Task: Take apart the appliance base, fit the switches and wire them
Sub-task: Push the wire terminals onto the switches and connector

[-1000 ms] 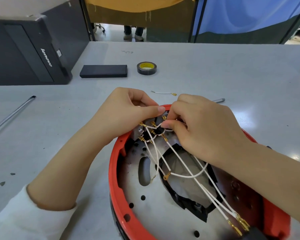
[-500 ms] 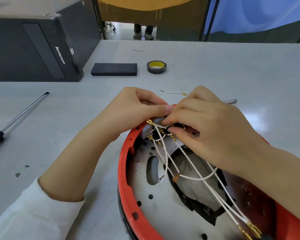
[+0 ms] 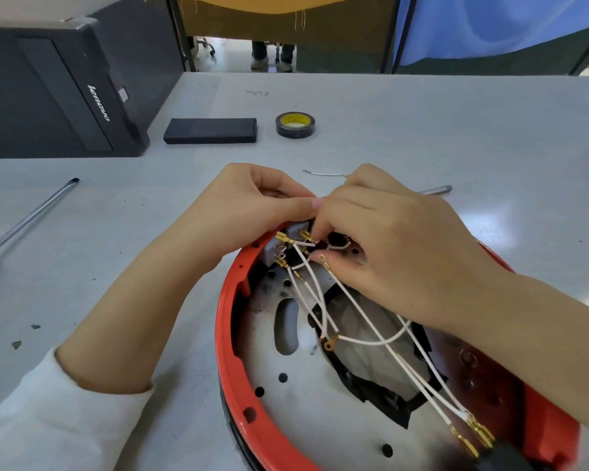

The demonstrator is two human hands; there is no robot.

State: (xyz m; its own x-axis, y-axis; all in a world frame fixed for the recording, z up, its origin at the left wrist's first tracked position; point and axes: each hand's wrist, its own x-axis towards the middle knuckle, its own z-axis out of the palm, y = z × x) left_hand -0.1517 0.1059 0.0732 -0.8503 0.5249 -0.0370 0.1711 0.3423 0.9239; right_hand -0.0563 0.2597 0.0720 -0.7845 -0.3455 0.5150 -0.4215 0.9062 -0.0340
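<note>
Both hands, left hand [image 3: 252, 212] and right hand [image 3: 398, 246], are pinching white wires [image 3: 320, 294] at the switches [image 3: 286, 244] on the red appliance base's [image 3: 228, 334] far rim, hiding the terminals, while tape roll [image 3: 295, 125], black block [image 3: 210, 130] and screwdriver [image 3: 31, 215] are lying on the counter [image 3: 456, 130].

Both hands, left hand [image 3: 252, 212] and right hand [image 3: 398, 246], pinch thin white wires [image 3: 315, 283] at grey switches [image 3: 279, 246] inside the round red-rimmed appliance base [image 3: 228, 334].

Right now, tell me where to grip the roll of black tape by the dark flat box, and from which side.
Pinch the tape roll across its ring wall, one finger in the yellow-cored hole, coming straight down. It lies flat with the hole facing up, and bare table surrounds it, apart from the flat box.
</note>
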